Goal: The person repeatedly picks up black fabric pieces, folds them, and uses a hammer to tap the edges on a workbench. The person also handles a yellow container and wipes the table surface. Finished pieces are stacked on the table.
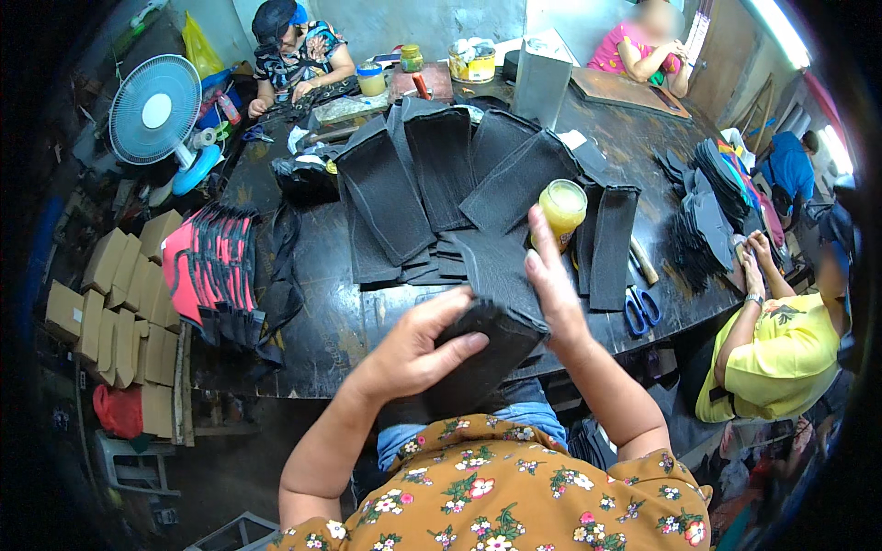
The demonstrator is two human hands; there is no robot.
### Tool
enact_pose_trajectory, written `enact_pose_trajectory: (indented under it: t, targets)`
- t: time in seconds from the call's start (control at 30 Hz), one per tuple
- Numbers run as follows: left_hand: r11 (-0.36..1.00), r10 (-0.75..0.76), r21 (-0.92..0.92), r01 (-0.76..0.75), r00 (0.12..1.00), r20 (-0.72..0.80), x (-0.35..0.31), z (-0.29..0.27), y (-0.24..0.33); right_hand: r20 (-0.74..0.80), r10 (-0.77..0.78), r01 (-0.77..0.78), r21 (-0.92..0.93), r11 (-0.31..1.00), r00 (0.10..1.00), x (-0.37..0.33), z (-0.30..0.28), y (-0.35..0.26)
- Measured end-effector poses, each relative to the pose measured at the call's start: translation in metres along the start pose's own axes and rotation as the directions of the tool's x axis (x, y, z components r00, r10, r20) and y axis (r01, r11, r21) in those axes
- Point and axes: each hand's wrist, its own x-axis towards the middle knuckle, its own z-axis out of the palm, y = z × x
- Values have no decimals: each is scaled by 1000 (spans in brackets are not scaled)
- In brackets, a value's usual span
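Observation:
My left hand [409, 347] grips a stack of black fabric pieces [489, 347] at the table's near edge, its thumb lying across the top. Against the right side of that stack rests my right hand [557, 298], its fingers stretched out and pointing away from me. Just beyond the right fingertips stands a jar of yellowish paste [562, 207]. More black fabric pieces [436, 170] are fanned out in overlapping stacks ahead of both hands. Part of the held stack's lower end is dark against my lap and hard to make out.
Blue-handled scissors [641, 310] and a brush [643, 261] lie to the right on the dark table [312, 335]. Pink-and-black pieces [213, 266] are stacked at the left, near a fan [156, 108] and cardboard boxes [119, 285]. Three people sit around the table.

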Motion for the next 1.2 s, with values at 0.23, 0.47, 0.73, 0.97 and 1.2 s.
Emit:
enact_pose_trajectory:
  t: [0.23, 0.47, 0.73, 0.97, 1.2]
  targets:
    - [948, -254, -245, 204, 948, -191, 19, 18, -31, -137, -540, 523, -141, 841, 830, 114, -54, -56]
    - [986, 65, 165, 19, 871, -487, 117, -17, -103, -193, -322, 163, -566, 808, 927, 281, -136, -28]
    - [664, 364, 741, 102, 822, -439, 112, -14, -125, -202, -493, 265, -643, 718, 846, 184, -202, -23]
    - [950, 28, 311, 21, 988, -151, 105, 56, -134, -486, -74, -208, -500, 841, 871, -7, -227, -13]
    - [929, -358, -80, 361, 932, 50, 129, 141, -172, -348, 117, -276, -450, 849, 930, -54, -134, 25]
